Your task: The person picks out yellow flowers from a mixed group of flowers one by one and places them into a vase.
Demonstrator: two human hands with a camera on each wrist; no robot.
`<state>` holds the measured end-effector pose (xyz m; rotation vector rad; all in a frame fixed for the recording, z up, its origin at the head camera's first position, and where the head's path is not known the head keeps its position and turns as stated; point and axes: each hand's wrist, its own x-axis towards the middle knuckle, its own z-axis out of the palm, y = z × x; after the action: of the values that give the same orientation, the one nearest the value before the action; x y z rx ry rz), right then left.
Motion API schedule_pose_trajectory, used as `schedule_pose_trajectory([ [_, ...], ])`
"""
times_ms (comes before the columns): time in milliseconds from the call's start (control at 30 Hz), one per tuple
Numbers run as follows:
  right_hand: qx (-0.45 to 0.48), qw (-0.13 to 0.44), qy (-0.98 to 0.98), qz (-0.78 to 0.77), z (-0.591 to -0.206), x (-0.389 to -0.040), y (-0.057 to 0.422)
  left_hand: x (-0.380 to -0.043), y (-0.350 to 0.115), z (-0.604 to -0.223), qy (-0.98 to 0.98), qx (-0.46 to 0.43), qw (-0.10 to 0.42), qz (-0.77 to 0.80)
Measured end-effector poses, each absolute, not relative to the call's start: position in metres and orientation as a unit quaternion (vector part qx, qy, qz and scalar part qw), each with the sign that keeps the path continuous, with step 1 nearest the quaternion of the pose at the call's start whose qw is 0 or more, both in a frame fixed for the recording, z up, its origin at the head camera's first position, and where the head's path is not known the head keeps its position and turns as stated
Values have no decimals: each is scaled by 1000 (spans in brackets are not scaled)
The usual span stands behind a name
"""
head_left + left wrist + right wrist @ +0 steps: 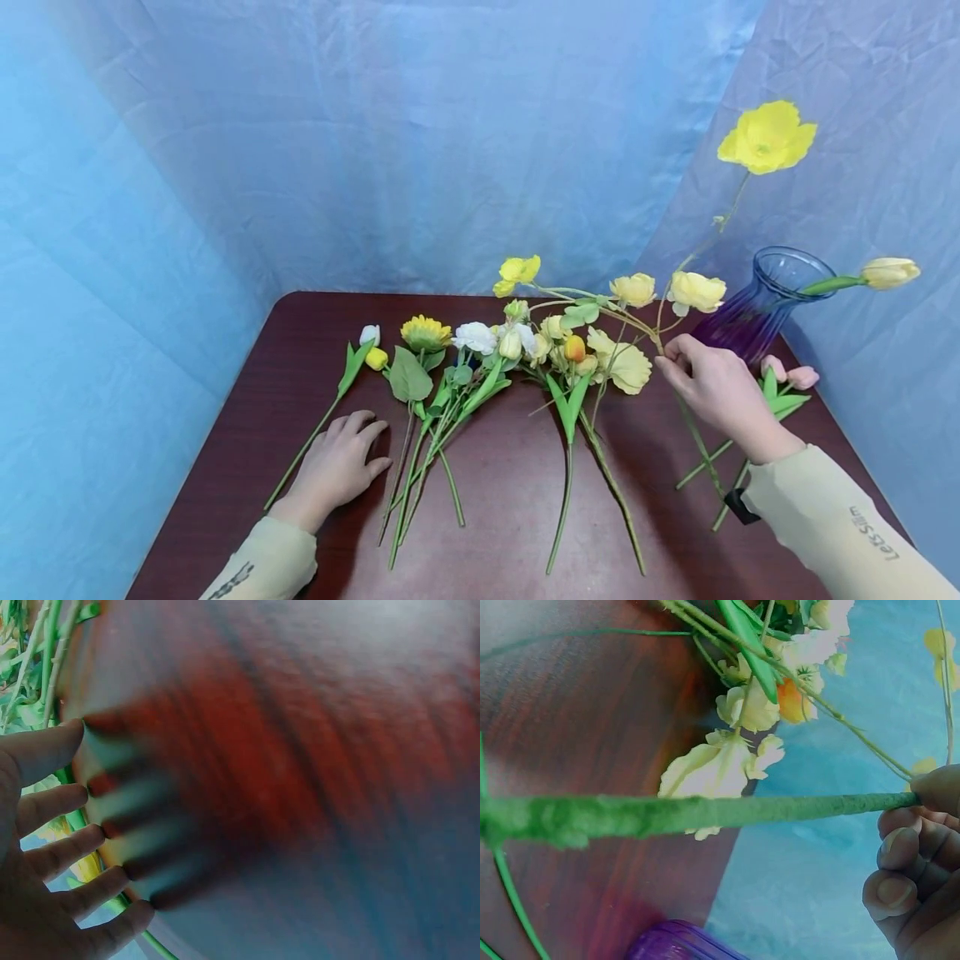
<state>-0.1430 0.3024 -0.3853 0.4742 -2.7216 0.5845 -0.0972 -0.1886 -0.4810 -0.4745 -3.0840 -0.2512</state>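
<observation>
My right hand pinches a branched artificial flower stem between thumb and fingertips, holding it up off the table. A large yellow poppy-like bloom tops one branch; smaller yellow and cream blooms hang on the others. Behind this hand stands a blue-to-purple glass vase, a pale yellow tulip leaning out over its rim. On the left, my left hand rests on the table with fingers spread, holding nothing. It lies between a white tulip and a yellow sunflower-like bloom.
Loose flowers with green stems lie across the middle of the dark wooden table. An orange tulip is among them. Pink tulips lie at the right, near the vase. Blue cloth hangs behind and at both sides.
</observation>
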Motion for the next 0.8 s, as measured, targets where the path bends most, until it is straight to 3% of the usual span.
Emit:
schedule_pose_trajectory([
  [367,188,161,-946,208,-383,-150,288,-92,-193,-484,-984,-164,-42,-61],
  [667,189,148,-944,228,-394,-155,277,-92,-191,-483,-984,-158,-36,-71],
  [800,189,142,-944,232,-397,-154,275,-95,-179,-477,-983,-161,-2,-87],
])
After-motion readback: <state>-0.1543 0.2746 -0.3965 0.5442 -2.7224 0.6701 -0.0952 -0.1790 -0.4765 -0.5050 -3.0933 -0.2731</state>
